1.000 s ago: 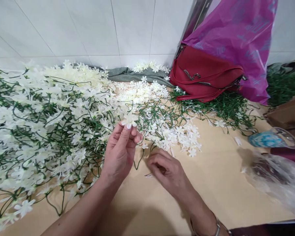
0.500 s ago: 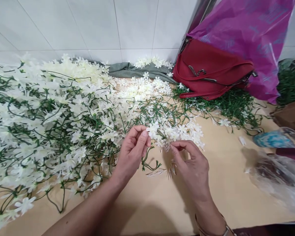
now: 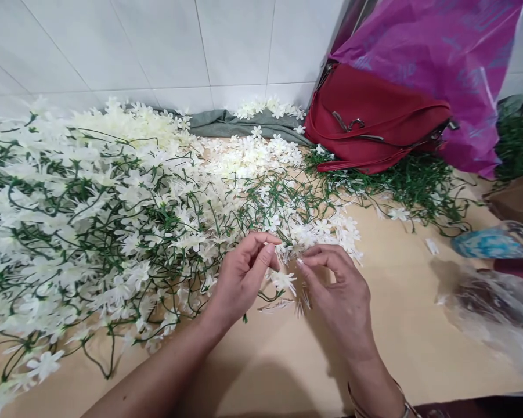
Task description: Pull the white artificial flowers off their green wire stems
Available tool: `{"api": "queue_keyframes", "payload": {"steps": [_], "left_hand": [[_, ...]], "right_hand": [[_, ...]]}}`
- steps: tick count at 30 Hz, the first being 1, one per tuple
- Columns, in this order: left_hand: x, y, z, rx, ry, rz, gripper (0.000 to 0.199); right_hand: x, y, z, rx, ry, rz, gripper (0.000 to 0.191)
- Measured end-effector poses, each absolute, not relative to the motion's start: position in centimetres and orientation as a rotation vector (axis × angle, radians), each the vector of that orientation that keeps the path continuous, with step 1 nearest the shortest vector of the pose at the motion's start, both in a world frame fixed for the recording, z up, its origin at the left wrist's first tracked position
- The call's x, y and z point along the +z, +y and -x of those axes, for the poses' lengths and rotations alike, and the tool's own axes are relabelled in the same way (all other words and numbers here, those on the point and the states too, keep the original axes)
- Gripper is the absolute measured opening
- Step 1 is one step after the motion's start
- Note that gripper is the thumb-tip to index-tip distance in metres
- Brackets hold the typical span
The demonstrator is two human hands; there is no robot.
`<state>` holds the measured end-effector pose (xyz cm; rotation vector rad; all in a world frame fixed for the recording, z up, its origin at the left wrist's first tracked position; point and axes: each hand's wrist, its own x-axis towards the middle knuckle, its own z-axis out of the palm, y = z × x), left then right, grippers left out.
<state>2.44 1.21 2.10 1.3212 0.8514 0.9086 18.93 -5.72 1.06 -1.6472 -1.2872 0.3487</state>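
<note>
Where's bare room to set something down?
Two patches of tan surface look bare: between the right hand and the crumpled clear plastic bag, and between the forearms. Crowded: the left side, under white artificial flowers with green stems.

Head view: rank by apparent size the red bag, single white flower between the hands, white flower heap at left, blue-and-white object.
1. White flower heap
2. Red bag
3. Blue-and-white object
4. Single white flower

Flower heap (image 3: pixel 91 232) (left end) off-frame
</note>
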Motion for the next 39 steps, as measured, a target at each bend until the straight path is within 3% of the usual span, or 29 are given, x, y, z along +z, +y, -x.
{"api": "queue_keyframes", "payload": {"steps": [7, 13, 16, 23, 29, 39], "left_hand": [[2.5, 1.7, -1.4, 0.642, 0.865, -2.172, 0.018], [2.1, 2.1, -1.0, 0.415, 0.883, -2.356, 0.007], [2.0, 2.4, -1.1, 0.484, 0.859, -2.296, 0.014], [2.7, 2.3, -1.7, 1.033, 0.904, -1.642, 0.007], [2.3, 1.2, -2.5, 1.015, 0.875, -1.48, 0.008], [2.6, 0.7, -2.5, 1.016, 0.797, -1.813, 0.02]], "right_hand": [[1.1, -5.9, -19.0, 0.451, -1.145, 1.625, 0.005], [1.1, -6.0, -18.9, 0.473, -1.146, 1.639, 0.005], [1.2, -5.9, -18.7, 0.493, -1.136, 1.637, 0.006], [2.0, -5.8, -18.1, 0.558, -1.071, 1.569, 0.006], [1.8, -6.0, -17.3, 0.646, -1.102, 1.474, 0.006], [1.8, -6.1, -17.3, 0.541, -1.169, 1.462, 0.013]]}}
